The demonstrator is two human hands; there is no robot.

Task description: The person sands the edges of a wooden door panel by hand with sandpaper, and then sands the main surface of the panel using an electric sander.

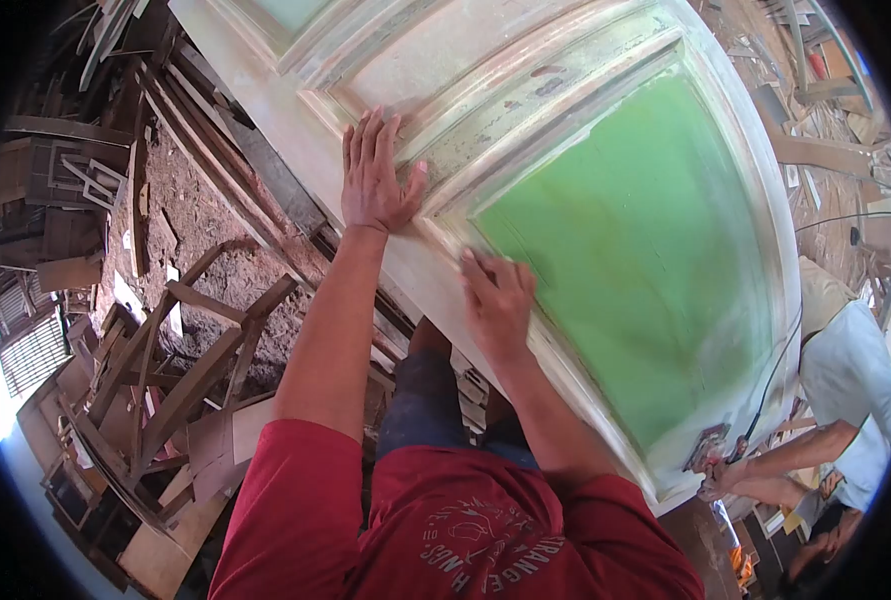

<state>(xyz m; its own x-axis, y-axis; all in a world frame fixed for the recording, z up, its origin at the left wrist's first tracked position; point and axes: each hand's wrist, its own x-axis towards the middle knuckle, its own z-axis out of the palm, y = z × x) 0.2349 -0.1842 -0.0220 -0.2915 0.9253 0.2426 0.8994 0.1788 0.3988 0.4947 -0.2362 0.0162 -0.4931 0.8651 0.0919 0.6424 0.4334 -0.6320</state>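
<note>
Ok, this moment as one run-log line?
left hand: flat on door | right hand: fingers on trim beside green panel, held item unclear | co-worker: at corded tool

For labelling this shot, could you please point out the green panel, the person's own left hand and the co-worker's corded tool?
Green panel (630, 235): head view, middle of its face.
Left hand (373, 182): head view, back of the hand.
Corded tool (708, 447): head view, its body.

The bare left hand is lying flat with fingers spread, while the bare right hand is curling its fingers, both forearms reaching forward.
</note>
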